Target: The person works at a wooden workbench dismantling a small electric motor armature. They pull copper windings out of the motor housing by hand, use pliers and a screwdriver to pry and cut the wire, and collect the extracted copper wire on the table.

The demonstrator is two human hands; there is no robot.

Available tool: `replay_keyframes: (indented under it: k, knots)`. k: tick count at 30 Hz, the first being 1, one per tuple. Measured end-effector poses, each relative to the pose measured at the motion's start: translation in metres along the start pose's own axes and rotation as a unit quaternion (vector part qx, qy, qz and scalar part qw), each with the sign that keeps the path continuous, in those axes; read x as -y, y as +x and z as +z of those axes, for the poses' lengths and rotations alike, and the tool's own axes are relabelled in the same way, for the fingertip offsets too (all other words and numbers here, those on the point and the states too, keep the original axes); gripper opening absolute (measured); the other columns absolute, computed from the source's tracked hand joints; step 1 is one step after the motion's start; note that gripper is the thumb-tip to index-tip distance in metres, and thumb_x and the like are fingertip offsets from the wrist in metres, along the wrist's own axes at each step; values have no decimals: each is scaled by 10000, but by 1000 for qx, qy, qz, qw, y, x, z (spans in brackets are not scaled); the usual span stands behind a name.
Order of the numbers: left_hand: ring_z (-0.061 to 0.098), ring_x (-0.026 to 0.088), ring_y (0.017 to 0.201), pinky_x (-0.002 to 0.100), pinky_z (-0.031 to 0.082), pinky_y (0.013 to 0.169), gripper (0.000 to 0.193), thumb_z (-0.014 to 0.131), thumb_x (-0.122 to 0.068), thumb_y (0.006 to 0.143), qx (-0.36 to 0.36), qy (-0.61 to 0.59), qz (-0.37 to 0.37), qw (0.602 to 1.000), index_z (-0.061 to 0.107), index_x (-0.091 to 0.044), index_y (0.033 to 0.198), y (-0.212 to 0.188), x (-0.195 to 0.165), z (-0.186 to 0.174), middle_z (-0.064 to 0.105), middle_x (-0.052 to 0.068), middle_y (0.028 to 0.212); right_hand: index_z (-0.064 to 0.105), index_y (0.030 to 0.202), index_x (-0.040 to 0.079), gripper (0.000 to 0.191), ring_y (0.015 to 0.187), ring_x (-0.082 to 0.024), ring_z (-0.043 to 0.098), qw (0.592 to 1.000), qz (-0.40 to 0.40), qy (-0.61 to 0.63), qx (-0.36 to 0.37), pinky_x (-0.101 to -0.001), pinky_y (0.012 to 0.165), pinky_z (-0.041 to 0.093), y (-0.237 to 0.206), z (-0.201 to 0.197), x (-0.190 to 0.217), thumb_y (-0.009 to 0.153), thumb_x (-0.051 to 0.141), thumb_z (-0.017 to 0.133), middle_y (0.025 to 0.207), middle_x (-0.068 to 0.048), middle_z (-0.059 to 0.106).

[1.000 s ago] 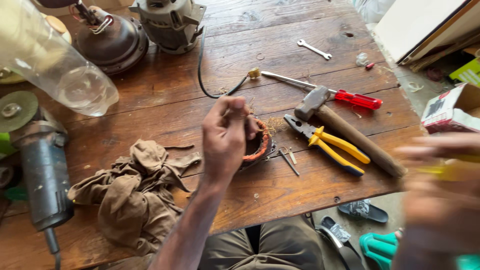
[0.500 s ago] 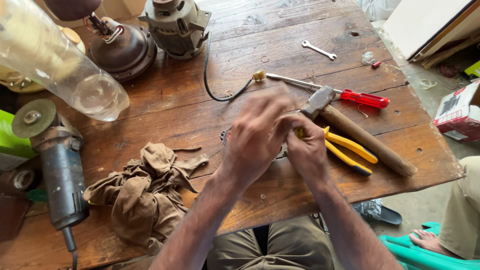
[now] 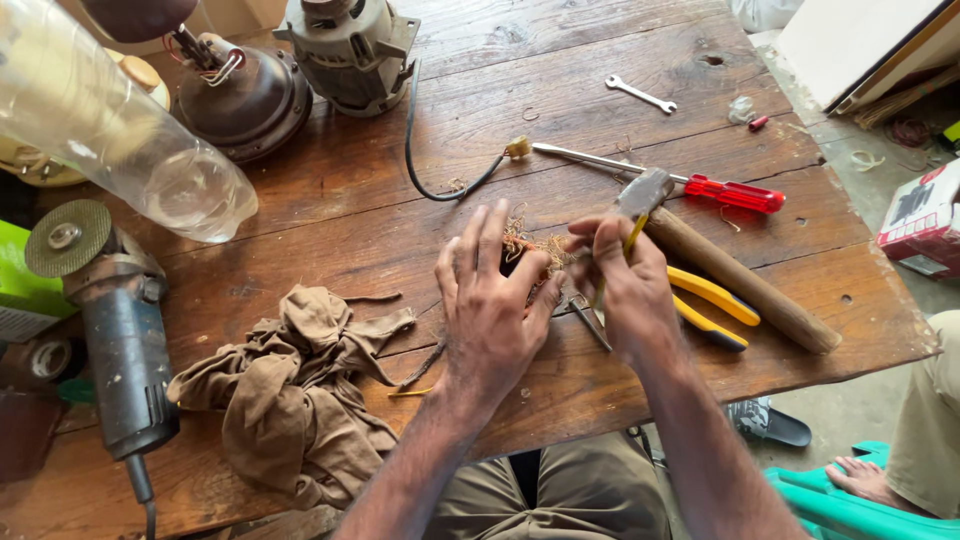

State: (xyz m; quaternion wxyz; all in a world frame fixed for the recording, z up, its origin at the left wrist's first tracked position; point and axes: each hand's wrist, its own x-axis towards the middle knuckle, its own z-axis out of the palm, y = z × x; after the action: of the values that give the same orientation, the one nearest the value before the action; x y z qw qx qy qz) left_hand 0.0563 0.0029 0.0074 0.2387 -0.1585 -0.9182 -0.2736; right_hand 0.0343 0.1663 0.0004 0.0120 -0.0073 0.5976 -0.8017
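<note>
While the left hand (image 3: 490,300) is spread with its fingers apart over a tangle of copper wire (image 3: 535,245), pressing it down on the wooden worktop (image 3: 330,230), a thin yellow-handled tool (image 3: 630,238) is pinched between the closed fingers of the right hand (image 3: 625,290), its tip directed at the same tangle. The wire bundle is found at the middle of the worktop, between the two hands and largely hidden by them. Just right of the right hand, yellow-handled pliers (image 3: 712,305) are laid beside a hammer (image 3: 720,260), with a red-handled screwdriver (image 3: 700,185) beyond. A crumpled brown rag (image 3: 290,395) is seen near the left forearm, an angle grinder (image 3: 110,320) at the left edge, and a clear plastic bottle (image 3: 120,130) above it.
</note>
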Motion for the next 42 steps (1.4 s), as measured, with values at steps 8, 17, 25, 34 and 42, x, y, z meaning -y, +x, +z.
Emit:
replay_keyframes:
  k: [8, 17, 25, 34, 42]
  knots:
    - [608, 192, 865, 460, 408, 894, 260, 768, -369, 901, 38, -83, -53, 994, 804, -118, 957, 25, 5, -28, 730, 21, 894, 715, 1197, 18, 338, 770, -55, 487, 956, -101, -263, 81, -197, 660, 414, -18, 7, 18, 893, 158, 755, 899, 22, 562]
    - [679, 215, 1068, 392, 451, 1020, 224, 732, -241, 1018, -49, -139, 59, 987, 697, -111, 1198, 32, -6, -19, 753, 70, 1130, 635, 1071, 29, 218, 777, -92, 534, 996, -28, -44, 68, -236, 674, 462, 7, 9, -7, 1074, 238, 573, 873, -13, 599]
    - [446, 387, 1399, 556, 312, 1155, 503, 800, -278, 782, 4, 25, 10, 1000, 646, -93, 1224, 3, -1, -11, 490, 263, 1477, 613, 1049, 47, 263, 854, -154, 647, 981, -41, 188, 33, -297, 822, 576, 11, 12, -26, 1096, 293, 535, 927, -66, 641]
    - [551, 314, 1293, 590, 411, 1034, 418, 725, -394, 895, 59, 96, -12, 994, 686, -95, 1184, 9, 6, 7, 635, 185, 1327, 603, 1021, 33, 298, 692, -169, 581, 966, -103, 233, 43, -415, 956, 582, 0, 13, -24, 1120, 303, 525, 665, -33, 499]
    - [582, 295, 1264, 563, 434, 1032, 425, 727, -384, 885, 30, 91, 13, 995, 687, -96, 1195, 8, 7, 7, 655, 156, 1290, 592, 1044, 31, 285, 720, -127, 500, 983, -122, 133, 26, -304, 766, 478, -33, 20, -17, 1123, 298, 536, 720, -19, 510]
